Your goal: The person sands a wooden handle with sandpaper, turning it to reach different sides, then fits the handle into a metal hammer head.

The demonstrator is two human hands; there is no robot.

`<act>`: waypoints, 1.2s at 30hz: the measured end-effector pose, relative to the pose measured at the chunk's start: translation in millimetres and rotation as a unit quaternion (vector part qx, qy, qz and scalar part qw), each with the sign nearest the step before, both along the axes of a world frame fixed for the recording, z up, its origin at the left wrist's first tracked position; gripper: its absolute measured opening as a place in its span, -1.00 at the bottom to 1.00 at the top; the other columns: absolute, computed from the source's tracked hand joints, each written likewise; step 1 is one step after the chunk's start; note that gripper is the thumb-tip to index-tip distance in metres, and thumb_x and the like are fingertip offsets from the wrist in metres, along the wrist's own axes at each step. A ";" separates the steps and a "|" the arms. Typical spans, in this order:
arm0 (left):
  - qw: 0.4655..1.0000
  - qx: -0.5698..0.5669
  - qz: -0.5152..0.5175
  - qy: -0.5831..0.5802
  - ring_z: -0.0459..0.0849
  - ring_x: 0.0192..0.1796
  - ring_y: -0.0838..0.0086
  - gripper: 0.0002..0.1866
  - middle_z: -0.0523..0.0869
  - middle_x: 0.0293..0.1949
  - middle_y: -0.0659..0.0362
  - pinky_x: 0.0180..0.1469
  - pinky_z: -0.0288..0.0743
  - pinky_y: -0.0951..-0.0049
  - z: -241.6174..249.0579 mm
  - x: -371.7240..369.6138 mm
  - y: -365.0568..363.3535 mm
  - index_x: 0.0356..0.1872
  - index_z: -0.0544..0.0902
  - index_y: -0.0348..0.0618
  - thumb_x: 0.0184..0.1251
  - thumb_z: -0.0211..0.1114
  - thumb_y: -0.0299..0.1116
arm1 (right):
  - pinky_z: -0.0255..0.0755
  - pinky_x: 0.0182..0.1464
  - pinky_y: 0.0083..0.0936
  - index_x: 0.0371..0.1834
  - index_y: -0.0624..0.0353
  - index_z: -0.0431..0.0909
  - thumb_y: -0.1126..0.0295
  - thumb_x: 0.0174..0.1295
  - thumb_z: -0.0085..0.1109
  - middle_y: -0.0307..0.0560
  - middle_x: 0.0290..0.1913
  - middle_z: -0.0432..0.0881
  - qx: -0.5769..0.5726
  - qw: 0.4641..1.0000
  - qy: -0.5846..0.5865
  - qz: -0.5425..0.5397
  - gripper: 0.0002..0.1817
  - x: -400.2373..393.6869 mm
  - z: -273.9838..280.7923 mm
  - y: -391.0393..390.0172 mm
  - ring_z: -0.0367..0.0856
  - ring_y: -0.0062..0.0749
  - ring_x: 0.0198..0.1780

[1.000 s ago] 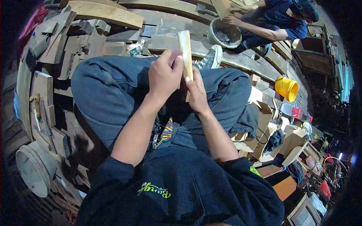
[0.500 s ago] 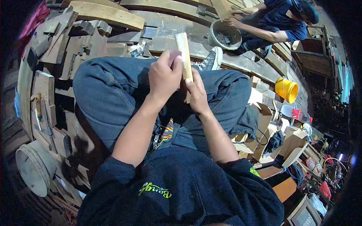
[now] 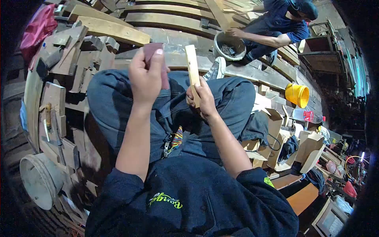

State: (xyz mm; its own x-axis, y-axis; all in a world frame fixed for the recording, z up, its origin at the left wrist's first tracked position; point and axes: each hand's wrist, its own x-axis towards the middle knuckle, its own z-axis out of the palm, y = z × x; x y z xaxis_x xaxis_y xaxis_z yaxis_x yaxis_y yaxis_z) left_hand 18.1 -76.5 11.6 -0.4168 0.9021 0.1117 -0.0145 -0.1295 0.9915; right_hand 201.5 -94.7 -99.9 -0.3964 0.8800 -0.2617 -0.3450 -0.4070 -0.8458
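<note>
My left hand (image 3: 144, 81) is raised over my left knee, its fingers closed on a folded sheet of reddish-brown sandpaper (image 3: 164, 78). The sheet stands apart from the wood. My right hand (image 3: 205, 99) grips the lower end of a narrow, pale strip of wood (image 3: 192, 65), which points up and away from me between my knees. Its upper end is free. Part of the right fingers is hidden behind the strip.
Ahead on the right, a co-worker (image 3: 276, 29) bends over a grey bucket (image 3: 230, 55) with a hand on a board (image 3: 217, 14). Wooden planks (image 3: 112, 31) surround my legs. A yellow bucket (image 3: 297, 94) and cardboard boxes (image 3: 272, 144) stand on the right, a white bucket (image 3: 41, 179) on the left.
My left hand has moved left with the sandpaper, away from the wood strip it was against. The right hand keeps its hold. The view has shifted slightly.
</note>
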 end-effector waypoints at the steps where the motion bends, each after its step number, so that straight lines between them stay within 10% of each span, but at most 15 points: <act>1: 1.000 0.011 0.006 0.000 0.63 -0.51 0.64 -0.84 0.67 -0.48 0.28 -0.43 0.50 0.57 13.8 -6.2 -5.9 -0.14 0.66 -0.26 0.56 0.25 -0.36 | 0.30 -0.51 -0.57 0.36 0.18 0.27 0.13 0.55 -0.11 -0.14 -0.41 0.42 0.003 1.000 0.001 -0.004 -0.53 -0.7 0.9 -1.3 0.34 -0.51 -0.57; 36: 0.986 0.107 0.129 -0.011 0.58 -0.53 0.58 -0.78 0.64 -0.51 0.24 -0.51 0.42 0.57 73.0 -58.5 -168.9 -0.15 0.62 -0.16 0.59 0.21 -0.21 | 0.46 -0.32 -0.65 0.48 0.25 0.24 0.22 0.56 0.08 -0.22 -0.24 0.52 0.133 0.979 -0.135 -0.072 -0.45 76.6 111.3 -95.2 0.49 -0.64 -0.28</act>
State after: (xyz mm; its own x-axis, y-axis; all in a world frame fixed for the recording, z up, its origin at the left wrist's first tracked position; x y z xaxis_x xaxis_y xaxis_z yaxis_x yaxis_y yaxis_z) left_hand -40.5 -245.4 84.6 -0.6333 0.7231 0.2757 0.0250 -0.3370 0.9412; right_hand 278.1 -189.9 11.4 -0.2106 0.9730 -0.0940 -0.1328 -0.1238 -0.9834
